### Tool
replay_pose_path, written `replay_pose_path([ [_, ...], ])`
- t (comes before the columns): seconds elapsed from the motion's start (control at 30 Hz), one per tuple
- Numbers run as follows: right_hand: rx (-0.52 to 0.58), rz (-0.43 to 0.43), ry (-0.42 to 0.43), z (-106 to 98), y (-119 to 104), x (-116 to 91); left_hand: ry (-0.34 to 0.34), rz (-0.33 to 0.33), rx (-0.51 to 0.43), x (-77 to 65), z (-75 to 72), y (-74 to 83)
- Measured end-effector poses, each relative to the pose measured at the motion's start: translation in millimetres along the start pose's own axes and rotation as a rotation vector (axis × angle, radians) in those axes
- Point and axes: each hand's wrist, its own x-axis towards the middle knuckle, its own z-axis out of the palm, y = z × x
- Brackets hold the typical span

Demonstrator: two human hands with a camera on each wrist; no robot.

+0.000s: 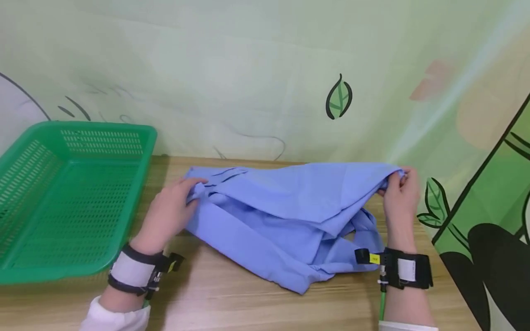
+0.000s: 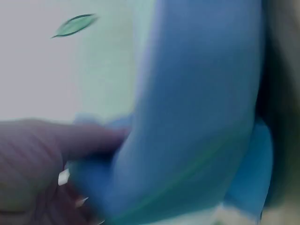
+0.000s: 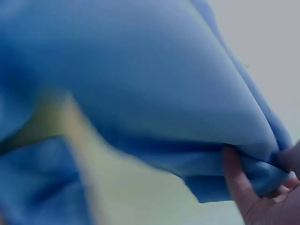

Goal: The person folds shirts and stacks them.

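A light blue cloth (image 1: 285, 197), folded and rumpled, stretches across the table between both hands in the head view. Its left end is gripped by my left hand (image 1: 171, 204), thumb and fingers closing on the bunched fabric; the left wrist view shows this hand (image 2: 42, 164) pinching the cloth (image 2: 192, 103), blurred. At the far right corner my right hand (image 1: 401, 193) pinches a lifted edge. In the right wrist view the right hand's fingers (image 3: 241, 183) curl around the cloth (image 3: 154, 79). The lower folds lie on the table, with a loose strip near the right wrist.
A green plastic basket (image 1: 145, 184) with slotted sides stands at the left, close to my left forearm. Wood-grain table (image 1: 232, 299) shows in front of the cloth. Behind it hangs a printed backdrop (image 1: 248, 92) with leaves, which also runs down the right side.
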Motion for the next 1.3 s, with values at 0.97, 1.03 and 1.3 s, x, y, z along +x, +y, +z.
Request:
replay_pose_path([
  [0.97, -0.642, -0.104, -0.495, -39, 9, 52, -0.575, 0.005, 0.126, -9.4, 54.9, 7.8],
  [1.03, -0.692, -0.061, -0.552, -47, 12, 54, -0.590, -0.069, 0.147, -10.1, 49.0, 7.8],
  [1.3, -0.766, 0.167, -0.827, -62, 34, 52, -0.519, -0.335, 0.337, -11.2, 36.2, 5.0],
])
